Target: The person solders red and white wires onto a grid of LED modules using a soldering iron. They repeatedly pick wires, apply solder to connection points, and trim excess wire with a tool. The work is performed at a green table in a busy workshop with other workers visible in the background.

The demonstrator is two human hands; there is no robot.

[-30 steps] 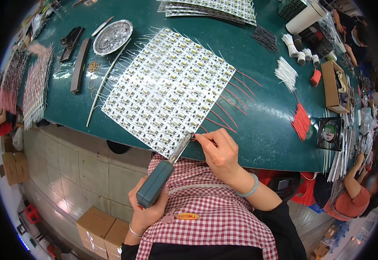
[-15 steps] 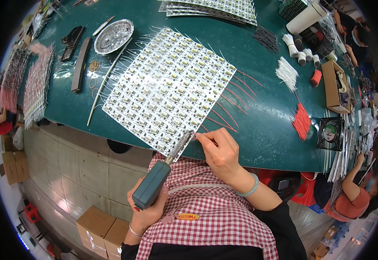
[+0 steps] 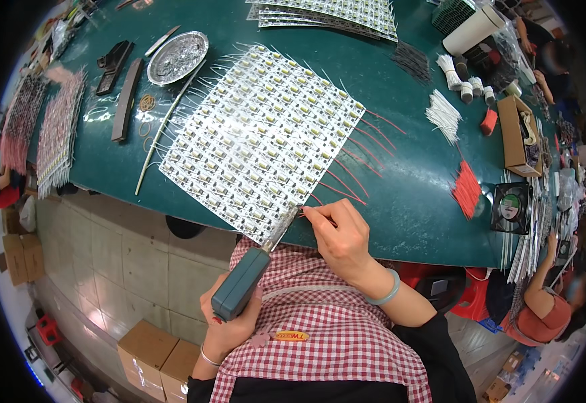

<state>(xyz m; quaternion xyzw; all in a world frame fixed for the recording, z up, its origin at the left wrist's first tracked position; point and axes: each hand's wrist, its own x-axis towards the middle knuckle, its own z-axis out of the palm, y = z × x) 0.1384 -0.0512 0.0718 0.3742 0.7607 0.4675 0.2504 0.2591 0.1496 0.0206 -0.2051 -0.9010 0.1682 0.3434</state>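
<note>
A white panel of small circuit boards point(image 3: 253, 141) lies tilted on the table, with red wires point(image 3: 350, 181) sticking out along its right edge and pale wires along its left. My left hand point(image 3: 239, 322) is wrapped round the green handle of a soldering iron point(image 3: 242, 282). The iron's metal tip reaches the panel's near right edge. Close by that tip, my right hand point(image 3: 343, 235) is closed in a pinch on a short red wire, mostly hidden by its fingers.
Left of the panel are a foil dish point(image 3: 177, 58), a dark bar point(image 3: 127, 101) and rubber bands point(image 3: 146, 103). More panels point(image 3: 326, 17) are stacked at the back. Red wires point(image 3: 466, 191), white wires point(image 3: 444, 115) and a black fan point(image 3: 512, 207) lie on the right. Co-workers sit beyond.
The soldering iron and my left hand have shifted slightly up and right, bringing the tip nearer my right fingertips. My right hand has barely moved.
</note>
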